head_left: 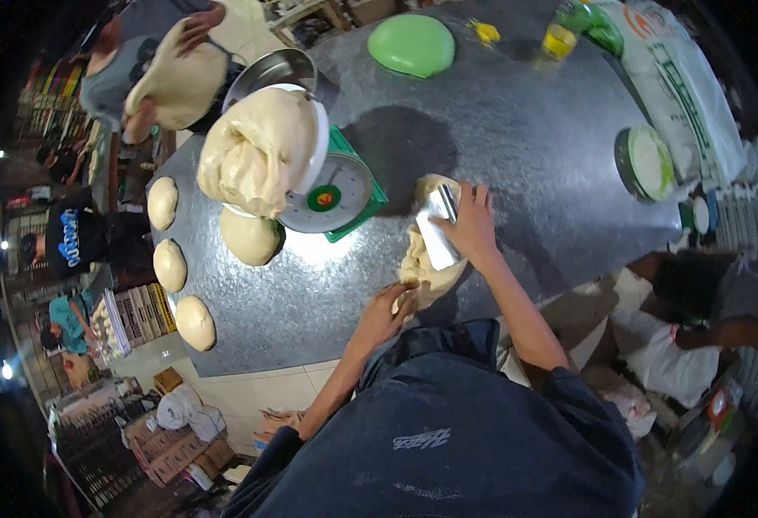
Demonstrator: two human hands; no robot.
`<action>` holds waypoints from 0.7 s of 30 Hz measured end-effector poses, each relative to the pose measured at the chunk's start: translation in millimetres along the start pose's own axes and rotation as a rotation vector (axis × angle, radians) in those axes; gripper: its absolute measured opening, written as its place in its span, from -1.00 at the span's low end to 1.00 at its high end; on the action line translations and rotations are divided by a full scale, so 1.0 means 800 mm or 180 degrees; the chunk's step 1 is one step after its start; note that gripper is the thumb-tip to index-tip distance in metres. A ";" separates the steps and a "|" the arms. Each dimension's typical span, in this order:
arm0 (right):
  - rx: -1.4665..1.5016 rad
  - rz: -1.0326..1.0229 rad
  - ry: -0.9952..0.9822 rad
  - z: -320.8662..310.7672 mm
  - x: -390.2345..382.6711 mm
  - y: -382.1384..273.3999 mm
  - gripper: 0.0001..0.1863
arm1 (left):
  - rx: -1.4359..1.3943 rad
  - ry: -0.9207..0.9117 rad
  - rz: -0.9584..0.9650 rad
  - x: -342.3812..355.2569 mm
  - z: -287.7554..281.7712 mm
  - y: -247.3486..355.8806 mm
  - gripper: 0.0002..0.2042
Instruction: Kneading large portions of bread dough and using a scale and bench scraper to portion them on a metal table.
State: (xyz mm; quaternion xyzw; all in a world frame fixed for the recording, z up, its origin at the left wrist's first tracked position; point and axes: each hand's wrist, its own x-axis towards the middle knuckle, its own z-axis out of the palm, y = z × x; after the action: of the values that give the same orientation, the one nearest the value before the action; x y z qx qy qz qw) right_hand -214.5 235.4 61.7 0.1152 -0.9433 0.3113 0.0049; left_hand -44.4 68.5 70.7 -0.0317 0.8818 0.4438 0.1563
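On the grey metal table in front of me lies a lumpy length of pale dough (420,259). My right hand (476,226) grips a shiny metal dough scraper (437,233), whose blade lies against the dough. At the dough's near end, my left hand (386,314) has its fingers curled onto the edge. To the left stands a green dial scale (344,192) with a white pan (320,138) on top, heaped with a large mass of dough (254,151). A rounded dough piece (251,236) sits beside the scale, partly hidden by that mass.
Three dough balls (170,265) line the table's left edge. A green dough mound (411,45) sits at the far side, a green-rimmed tub (649,164) at the right. Across the left corner, another person's hands hold stretched dough (180,82) near a metal bowl (277,72).
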 end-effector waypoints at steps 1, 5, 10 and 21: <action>0.0117 -0.0189 0.0364 -0.005 0.028 -0.020 -0.28 | -0.0004 0.0104 -0.0005 -0.008 -0.014 0.007 -0.67; 0.1882 -0.1461 0.0159 -0.053 0.168 -0.180 -0.50 | -0.0991 0.1197 -0.0806 -0.039 -0.043 -0.007 -0.72; 0.0337 -0.2260 -0.0334 0.011 0.266 -0.322 -0.06 | -0.1932 0.1927 -0.0581 -0.052 -0.058 -0.006 -0.68; -0.0655 -0.3003 -0.0683 -0.059 0.177 -0.465 -0.56 | -0.3014 0.2855 -0.0014 -0.148 -0.119 -0.066 -0.71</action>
State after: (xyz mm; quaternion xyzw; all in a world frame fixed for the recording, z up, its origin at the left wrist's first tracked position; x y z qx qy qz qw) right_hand -273.1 -57.2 329.7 0.5600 -0.8094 0.1667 0.0594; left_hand 54.6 -48.6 119.3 -0.2810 0.5705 0.7277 -0.2569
